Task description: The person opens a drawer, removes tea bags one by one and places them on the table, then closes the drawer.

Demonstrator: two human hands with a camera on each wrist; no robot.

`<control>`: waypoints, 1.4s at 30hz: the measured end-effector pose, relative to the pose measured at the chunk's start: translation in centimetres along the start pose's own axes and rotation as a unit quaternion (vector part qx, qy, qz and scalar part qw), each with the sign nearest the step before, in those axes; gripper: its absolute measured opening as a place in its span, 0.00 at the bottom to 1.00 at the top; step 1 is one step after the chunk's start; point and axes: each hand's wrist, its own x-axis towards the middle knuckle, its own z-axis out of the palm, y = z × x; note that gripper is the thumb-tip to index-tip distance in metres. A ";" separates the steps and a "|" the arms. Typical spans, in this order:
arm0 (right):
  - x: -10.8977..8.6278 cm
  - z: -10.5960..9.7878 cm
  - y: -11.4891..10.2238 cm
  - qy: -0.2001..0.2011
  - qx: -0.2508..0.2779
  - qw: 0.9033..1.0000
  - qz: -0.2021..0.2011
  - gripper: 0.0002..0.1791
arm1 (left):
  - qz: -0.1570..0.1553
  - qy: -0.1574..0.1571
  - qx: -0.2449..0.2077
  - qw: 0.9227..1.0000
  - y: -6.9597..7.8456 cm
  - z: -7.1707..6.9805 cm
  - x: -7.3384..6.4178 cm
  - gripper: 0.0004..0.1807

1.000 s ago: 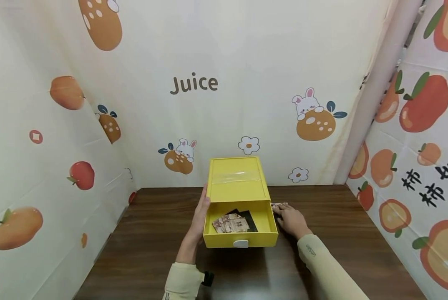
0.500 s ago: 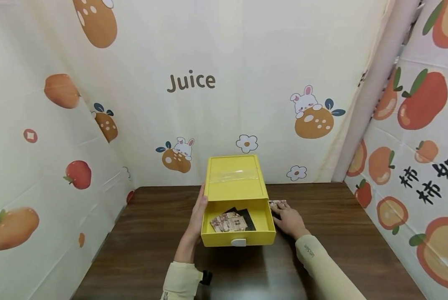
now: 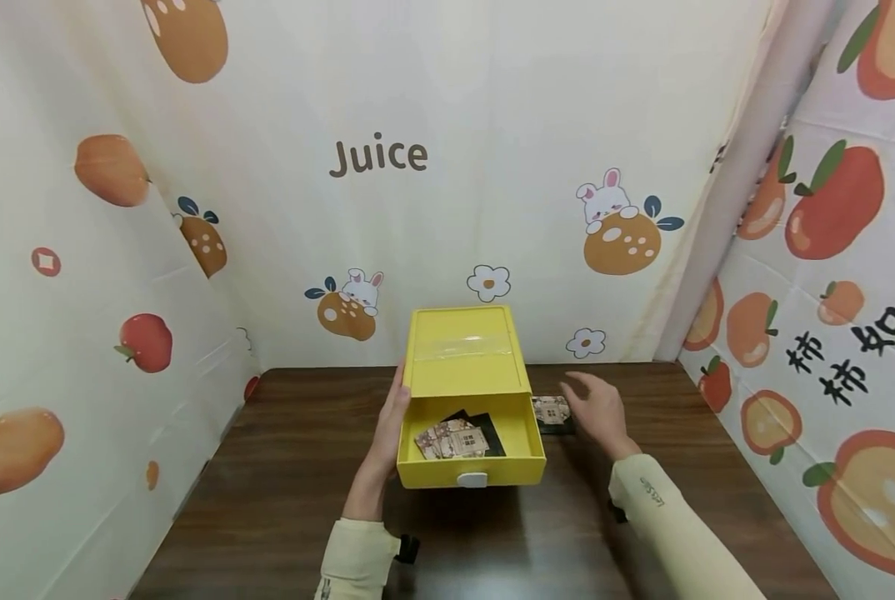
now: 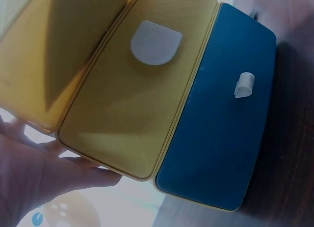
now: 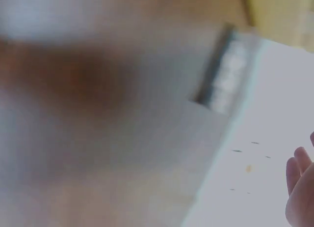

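Observation:
A yellow drawer unit [image 3: 458,327] stands mid-table with its top drawer [image 3: 434,475] pulled out. Inside that drawer lie several flat, flower-patterned packets [image 3: 455,439] and dark ones. My left hand [image 3: 387,421] rests along the unit's left side with fingers extended; in the left wrist view its thumb [image 4: 98,177] lies against the side wall. Right of the unit, a patterned packet [image 3: 551,410] with a dark edge lies on the table. Just beside it, my right hand [image 3: 600,412] is raised with loosely bent fingers, holding nothing. The right wrist view is partly blurred.
Below the open drawer, the left wrist view shows a second yellow drawer [image 4: 117,109] and a blue drawer [image 4: 216,114], both pushed in. The brown wooden table [image 3: 290,467] meets printed curtains at the back [image 3: 267,167] and sides.
My right hand has lifted off the packet beside the unit and moved slightly right, uncovering it. The left hand stays on the unit's side. The head view has shifted a little.

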 end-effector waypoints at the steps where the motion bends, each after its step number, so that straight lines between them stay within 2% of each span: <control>1: 0.5 -0.6 -0.7 0.011 0.014 1.000 -0.005 0.15 | -0.001 0.002 0.000 1.000 0.1 -0.1 0.0 0.30; 5: 2.4 -2.9 -3.7 0.045 0.088 0.995 -0.030 0.08 | 0.004 0.001 -0.004 1.000 0.2 -0.2 0.0 0.30; 9: 3.1 -5.1 -7.5 0.035 0.165 0.984 -0.057 0.04 | 0.009 -0.001 -0.008 1.000 0.1 -0.3 0.0 0.30; 11: 3.0 -6.0 -9.8 0.007 0.193 0.979 -0.070 0.03 | 0.007 -0.001 -0.010 1.000 0.1 -0.2 0.0 0.31; 13: 2.8 -6.9 -12.3 -0.040 0.217 0.972 -0.083 0.04 | 0.004 -0.001 -0.008 1.000 0.0 -0.2 0.0 0.30; 16: 2.6 -7.9 -15.9 -0.144 0.227 0.957 -0.106 0.05 | 0.001 0.002 -0.008 1.000 0.1 -0.3 0.1 0.29; 19: 2.4 -8.2 -18.5 -0.278 0.210 0.929 -0.128 0.04 | -0.001 0.005 -0.008 1.000 0.1 -0.3 0.1 0.28; 22: 2.1 -7.7 -19.9 -0.396 0.177 0.889 -0.148 0.06 | -0.007 0.005 -0.008 1.000 0.1 -0.2 0.0 0.29; 24: 1.9 -6.8 -20.3 -0.445 0.170 0.864 -0.161 0.08 | -0.014 0.006 -0.007 1.000 0.0 -0.2 -0.1 0.29; 26: 1.7 -5.7 -20.3 -0.467 0.170 0.851 -0.168 0.11 | -0.019 0.008 -0.004 1.000 0.0 -0.1 -0.2 0.29; 30: 1.4 -3.6 -19.8 -0.477 0.170 0.845 -0.172 0.15 | -0.024 0.010 0.007 1.000 0.1 0.0 -0.3 0.30; 32: 1.4 -3.0 -19.5 -0.484 0.149 0.844 -0.176 0.17 | -0.021 0.009 0.007 1.000 0.1 0.0 -0.2 0.29; 38: 1.4 -2.4 -19.7 -0.514 0.070 0.833 -0.193 0.28 | 0.003 -0.001 -0.011 1.000 0.1 0.0 -0.1 0.29; 42: 1.4 -2.2 -19.8 -0.518 0.035 0.832 -0.198 0.33 | 0.007 -0.004 -0.015 1.000 0.0 0.0 -0.2 0.29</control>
